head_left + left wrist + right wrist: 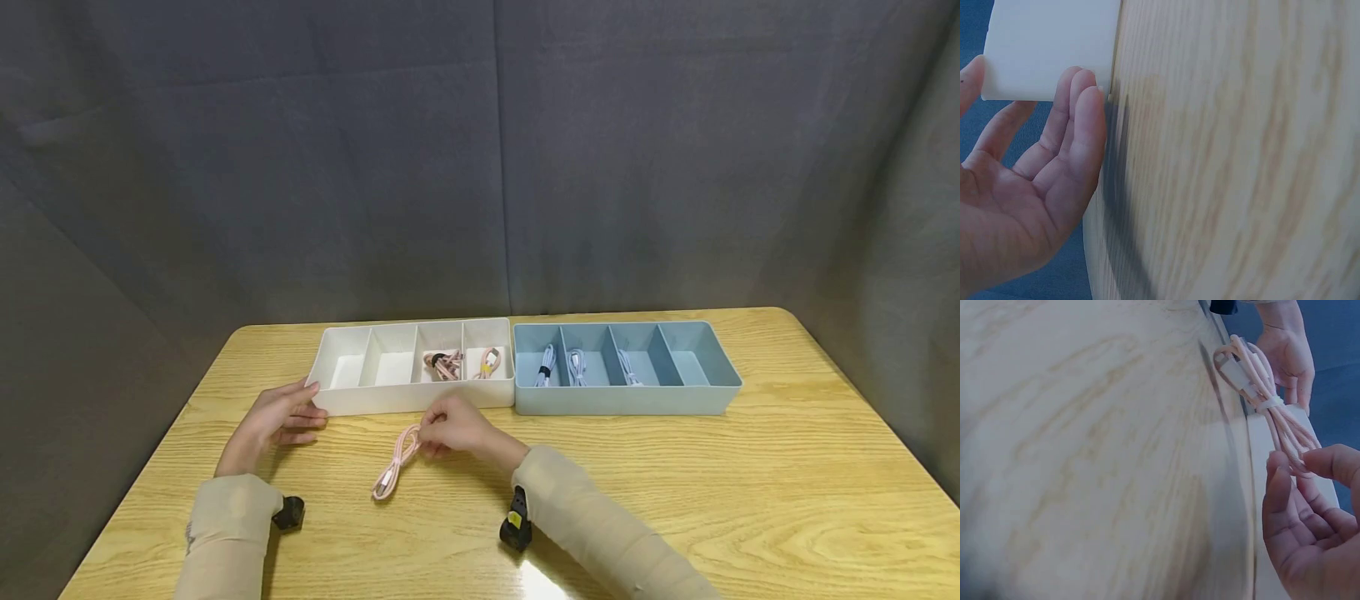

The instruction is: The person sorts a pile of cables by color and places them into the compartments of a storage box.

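My right hand [456, 427] pinches one end of a bundled pink charging cable [399, 461] in front of the white organizer box [390, 399]. A band gathers the bundle at its middle, and in the right wrist view its connector end points away from the fingers [1282, 487]. At the white box's left end, my left hand [276, 418] touches the corner with loosely extended fingers [1088, 125]. Inside the white box, a darker pink cable bundle [444, 365] lies in the third compartment from the left, and another pink cable [489, 362] in the rightmost.
A blue organizer box [626, 402] stands end to end with the white one. Pale blue cable bundles lie in its three left compartments, such as the leftmost bundle [546, 367]. Both boxes are near the back of the wooden table [750, 500], before a dark curtain [637, 167].
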`<state>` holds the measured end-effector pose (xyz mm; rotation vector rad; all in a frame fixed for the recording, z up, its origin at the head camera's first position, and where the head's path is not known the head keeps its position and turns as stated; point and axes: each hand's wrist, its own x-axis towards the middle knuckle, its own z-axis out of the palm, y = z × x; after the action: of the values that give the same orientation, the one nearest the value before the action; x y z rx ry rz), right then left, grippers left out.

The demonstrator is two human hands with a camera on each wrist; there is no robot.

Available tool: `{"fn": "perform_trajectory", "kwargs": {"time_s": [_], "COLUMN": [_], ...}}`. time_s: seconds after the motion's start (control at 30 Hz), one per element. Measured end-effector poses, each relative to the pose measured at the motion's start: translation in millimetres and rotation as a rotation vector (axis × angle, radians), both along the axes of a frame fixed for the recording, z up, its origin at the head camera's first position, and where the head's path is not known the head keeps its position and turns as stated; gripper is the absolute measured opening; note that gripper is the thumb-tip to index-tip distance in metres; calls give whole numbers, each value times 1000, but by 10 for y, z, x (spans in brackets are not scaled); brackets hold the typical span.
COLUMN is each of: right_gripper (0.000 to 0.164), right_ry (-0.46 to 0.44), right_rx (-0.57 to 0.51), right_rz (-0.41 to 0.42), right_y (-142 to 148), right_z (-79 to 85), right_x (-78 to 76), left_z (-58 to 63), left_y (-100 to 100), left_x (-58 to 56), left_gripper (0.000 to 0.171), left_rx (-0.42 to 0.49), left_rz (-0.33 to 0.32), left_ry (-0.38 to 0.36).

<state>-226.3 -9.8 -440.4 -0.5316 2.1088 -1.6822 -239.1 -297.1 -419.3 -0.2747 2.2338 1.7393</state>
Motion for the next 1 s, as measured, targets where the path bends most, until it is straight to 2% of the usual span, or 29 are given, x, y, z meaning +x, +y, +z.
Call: {"fn": "perform_trajectory", "kwargs": {"time_s": [0.33, 0.5, 0.57, 0.73, 1.0], "right_gripper": [10, 11, 11, 11, 11], "right_ry": [83, 76, 71, 51, -1], "right_rx": [2, -7, -11, -34, -56], "right_rz": [9, 10, 0, -29, -75], "right_y": [72, 87, 95, 89, 27], "right_z": [241, 370, 458, 560, 591], "right_x": [-121, -193, -203, -312, -475], "left_z": [32, 37, 35, 14, 29], "left_y": [-1, -12, -12, -15, 1], "left_x": [21, 20, 20, 6, 22], "left_gripper": [78, 75, 75, 76, 77], "left_rx": [5, -1, -2, -14, 7], "left_rz": [3, 11, 12, 17, 14], "left_ry": [-15, -16, -13, -7, -1]}}
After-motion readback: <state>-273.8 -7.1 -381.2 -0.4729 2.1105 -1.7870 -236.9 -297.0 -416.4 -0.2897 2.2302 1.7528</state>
